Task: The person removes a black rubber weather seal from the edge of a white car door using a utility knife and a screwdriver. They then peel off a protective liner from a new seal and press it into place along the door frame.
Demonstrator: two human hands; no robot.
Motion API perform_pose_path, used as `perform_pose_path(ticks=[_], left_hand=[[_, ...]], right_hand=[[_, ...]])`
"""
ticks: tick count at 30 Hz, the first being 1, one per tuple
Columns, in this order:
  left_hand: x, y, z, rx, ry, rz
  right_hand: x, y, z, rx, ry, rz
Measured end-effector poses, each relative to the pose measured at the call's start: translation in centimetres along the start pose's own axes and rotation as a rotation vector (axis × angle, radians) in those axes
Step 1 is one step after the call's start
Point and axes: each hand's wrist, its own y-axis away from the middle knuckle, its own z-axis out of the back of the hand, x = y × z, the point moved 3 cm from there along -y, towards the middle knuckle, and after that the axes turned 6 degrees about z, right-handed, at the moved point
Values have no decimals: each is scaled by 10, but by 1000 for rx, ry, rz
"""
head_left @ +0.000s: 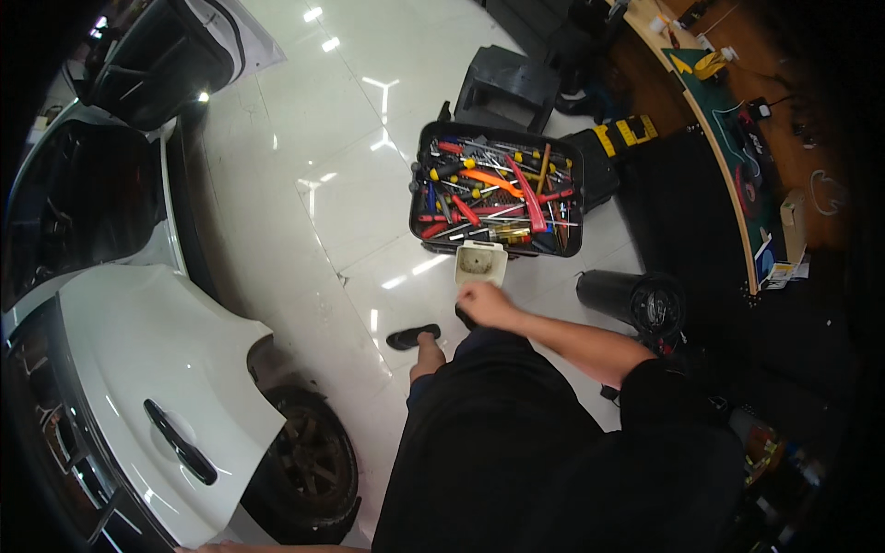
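My right hand (486, 304) is closed just below a small off-white plastic bin (468, 279) with dirt in its bottom. Whether the fingers grip the bin's near edge or hold something small is hidden. Beyond the bin stands a black tool box (581, 241) full of hand tools. Among them are an orange tool (491, 181), a long red tool (527, 195) and several screwdrivers with red, yellow and black handles. Only a sliver of my left hand (207, 548) shows at the bottom edge, beside the white car's rear door (166, 369); its fingers cannot be made out.
The white car stands at left, with its rear wheel (318, 461) and a door open at the far end (166, 64). A black stool (507, 88) is behind the tool box. A black cylinder-shaped bin (636, 300) stands right. A workbench (728, 157) curves along the right.
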Motion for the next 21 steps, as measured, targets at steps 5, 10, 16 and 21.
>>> perform_pose_path(ticks=[5,10,16,21], left_hand=[[22,-27,-3,79,-336,-72],[-26,8,8,65,-228,239],[-33,30,31,127,-293,86],[-46,39,27,167,196,110]], right_hand=[[-28,7,84,-20,261,-52],[-46,-21,52,-2,447,91],[-72,-96,-1,178,666,-88],[-121,-128,-33,-119,652,-22]])
